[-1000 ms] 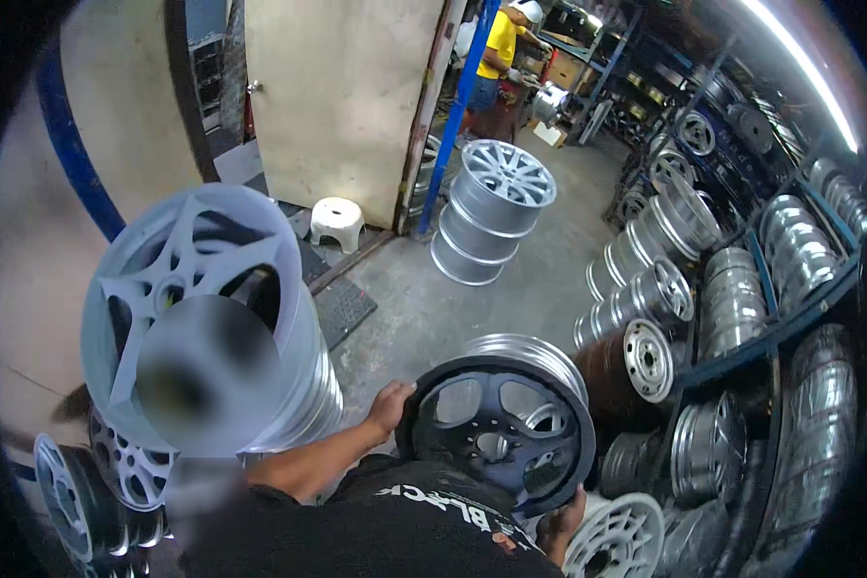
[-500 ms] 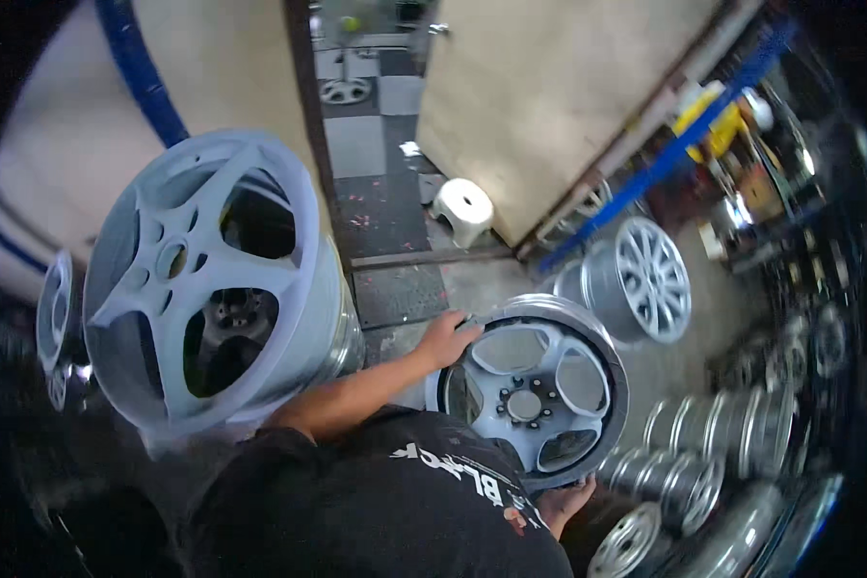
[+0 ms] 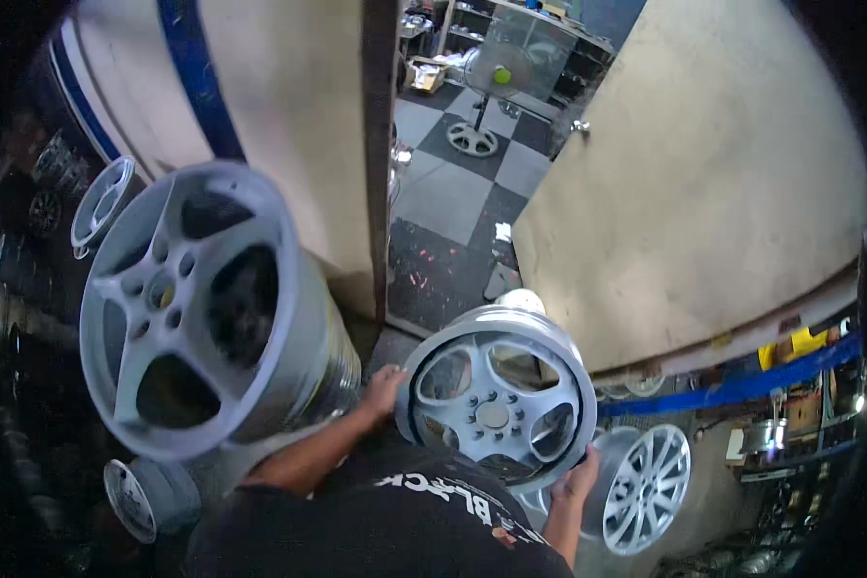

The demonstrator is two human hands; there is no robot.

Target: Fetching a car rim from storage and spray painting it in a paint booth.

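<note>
Wheel shop doorway: both hands, left and right, clasp silver wheel rim between them.

The lower rim of the silver five-spoke alloy wheel is covered by the black printed shirt. Behind that wheel, most of a small white stool is hidden. To its right, the yellow object stays too blurred to identify.

silver wheel rim, checkered floor (grey-black)
</note>
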